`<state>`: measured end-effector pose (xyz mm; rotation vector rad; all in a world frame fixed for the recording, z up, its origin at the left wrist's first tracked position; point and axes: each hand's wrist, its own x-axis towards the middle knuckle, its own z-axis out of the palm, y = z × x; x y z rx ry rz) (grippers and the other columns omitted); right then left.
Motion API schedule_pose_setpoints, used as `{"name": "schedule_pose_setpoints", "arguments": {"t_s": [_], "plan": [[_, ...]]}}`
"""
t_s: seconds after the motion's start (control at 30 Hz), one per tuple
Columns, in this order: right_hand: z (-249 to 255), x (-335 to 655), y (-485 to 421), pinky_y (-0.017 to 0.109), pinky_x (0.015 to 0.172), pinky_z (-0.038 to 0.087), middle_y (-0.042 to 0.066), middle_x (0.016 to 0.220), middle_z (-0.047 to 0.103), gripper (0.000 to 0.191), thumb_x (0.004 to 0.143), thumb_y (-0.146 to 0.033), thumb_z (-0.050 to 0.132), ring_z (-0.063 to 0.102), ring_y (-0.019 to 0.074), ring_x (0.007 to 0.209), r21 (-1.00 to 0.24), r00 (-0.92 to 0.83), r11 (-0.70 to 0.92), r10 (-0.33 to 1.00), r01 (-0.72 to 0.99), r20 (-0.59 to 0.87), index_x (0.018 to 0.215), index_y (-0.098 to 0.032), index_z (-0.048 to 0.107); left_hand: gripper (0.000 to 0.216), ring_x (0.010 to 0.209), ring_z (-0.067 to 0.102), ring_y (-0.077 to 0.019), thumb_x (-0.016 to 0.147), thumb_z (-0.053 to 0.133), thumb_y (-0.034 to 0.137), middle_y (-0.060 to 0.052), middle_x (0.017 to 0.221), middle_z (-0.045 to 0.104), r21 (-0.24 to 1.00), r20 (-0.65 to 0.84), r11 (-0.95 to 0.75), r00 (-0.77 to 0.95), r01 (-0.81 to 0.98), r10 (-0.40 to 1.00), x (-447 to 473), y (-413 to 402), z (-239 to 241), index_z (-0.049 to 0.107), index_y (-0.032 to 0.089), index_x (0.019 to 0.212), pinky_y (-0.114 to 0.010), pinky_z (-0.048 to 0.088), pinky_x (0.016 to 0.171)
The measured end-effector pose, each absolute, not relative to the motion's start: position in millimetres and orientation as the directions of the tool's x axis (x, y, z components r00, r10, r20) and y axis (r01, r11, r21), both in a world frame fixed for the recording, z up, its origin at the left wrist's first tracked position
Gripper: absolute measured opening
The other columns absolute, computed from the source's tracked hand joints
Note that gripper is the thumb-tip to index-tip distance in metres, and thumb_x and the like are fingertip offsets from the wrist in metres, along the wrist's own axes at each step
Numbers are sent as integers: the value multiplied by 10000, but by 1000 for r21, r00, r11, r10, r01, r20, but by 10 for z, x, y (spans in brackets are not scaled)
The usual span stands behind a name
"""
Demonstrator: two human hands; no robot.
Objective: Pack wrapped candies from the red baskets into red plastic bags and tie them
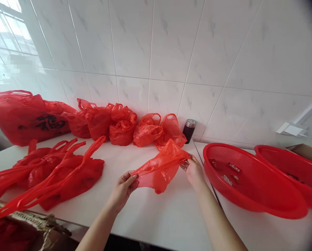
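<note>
Your left hand (124, 188) is closed in a pinch on the lower left edge of a thin red plastic bag (159, 169), thumb on top and fingers curled under the film. Your right hand (193, 170) pinches the bag's opposite end with its fingertips drawn together, the palm turned toward you. The bag hangs stretched and crumpled between the two hands, lifted just clear of the white counter (150, 212), its belly sagging close to the surface near the middle of the worktop.

To the left of your left hand lies a loose heap of flat red plastic bags (61, 174), their long handles splayed toward the counter's near edge. Along the white tiled wall (171, 52) stands a row of knotted, filled red plastic bags (121, 123), and at the far left a larger red bag printed with a black character (27, 116). A dark cylindrical jar with a silver lid (189, 130) stands against the wall just behind your right hand.

To the right sits a round red perforated plastic basket (250, 195) holding a few small pieces, possibly wrapped sweets, though they are too small to tell. A second red plastic basin (297, 170) overlaps it from behind.
</note>
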<state>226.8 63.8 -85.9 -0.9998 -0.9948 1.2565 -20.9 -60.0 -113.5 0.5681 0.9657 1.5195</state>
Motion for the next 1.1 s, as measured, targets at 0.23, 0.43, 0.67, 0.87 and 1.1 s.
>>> {"name": "schedule_pose_setpoints", "arguments": {"t_s": [0.23,0.43,0.67,0.87,1.1], "plan": [[-742,2218,-24,426,1026,387,86,1265,553,302,754,-296,547,495,247,1193,-967,210,248,944,51,254,1050,-238,561,220,697,615,-90,723,773,307,14,767,656,844,-86,-54,-234,-534,968,-36,-980,-1103,618,173,804,-209,507,724],[-752,1956,-917,353,803,512,66,1082,647,455,826,-468,601,629,228,952,-952,-266,248,944,181,195,1222,-266,504,358,1166,572,-232,881,567,403,-76,1209,659,910,47,-61,-44,-411,998,501,-1269,-1167,624,223,1185,-345,433,998],[-1020,2208,-926,306,712,495,16,843,642,242,853,-457,558,613,186,768,-992,-130,79,987,-100,92,914,-224,534,414,1153,566,-251,908,463,325,-114,1256,598,710,263,-148,-64,689,963,439,-1257,-1360,556,228,1299,-386,447,970],[-968,2607,-816,285,617,463,-31,735,610,343,736,-358,660,600,179,660,-993,70,29,997,-118,21,1016,-243,500,390,1064,572,-311,837,428,120,-137,1056,666,507,336,-39,-156,861,929,-18,-1059,-1457,664,193,1140,-429,455,852],[-812,2826,-685,320,729,489,5,908,592,368,803,-388,567,624,191,827,-970,-130,102,989,219,75,1154,-276,560,404,1017,568,-238,862,469,142,-75,1053,647,416,472,-163,-60,895,879,-107,-1162,-1357,676,312,1165,-367,450,887]]}}
